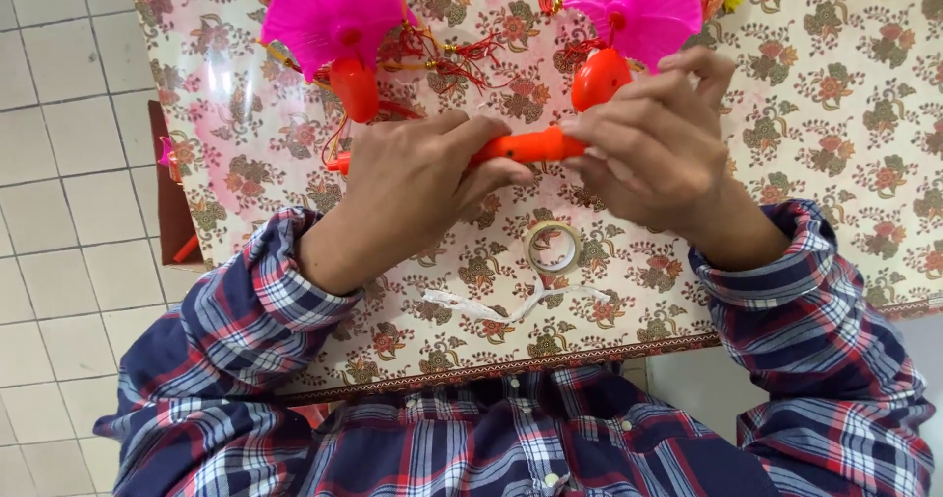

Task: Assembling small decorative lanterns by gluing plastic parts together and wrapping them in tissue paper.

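Observation:
Both my hands hold one orange plastic stick [530, 147] level above the table. My left hand [413, 188] wraps its left part, and a short orange end pokes out past the fist. My right hand [653, 143] pinches the stick's right end with its fingertips. Just beyond the hands lie two toys with pink pleated fans: the left one [334, 11] has a red-orange body below it, the right one [638, 6] has a red-orange body touching my right fingers.
The table wears a floral cloth [845, 94] under clear plastic. A roll of clear tape [553, 247] and a white twisted string [511, 305] lie near the front edge. Red tassel threads [442, 50] lie between the toys. White floor tiles [59, 163] are to the left.

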